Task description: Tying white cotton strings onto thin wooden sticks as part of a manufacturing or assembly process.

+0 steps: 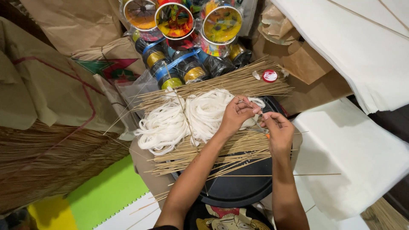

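Note:
My left hand and my right hand meet fingertip to fingertip over a round black tray. Between them they pinch a thin bamboo stick; a small orange-tipped tool shows under my right hand. A bundle of white string loops lies just left of my left hand. One pile of thin bamboo sticks lies beyond the string, another lies under my forearms on the tray.
Spools of thread with colourful rims stand at the back. A red cap rests on the far sticks. Stacks of white paper lie at the right, brown paper and a big stick bundle at the left.

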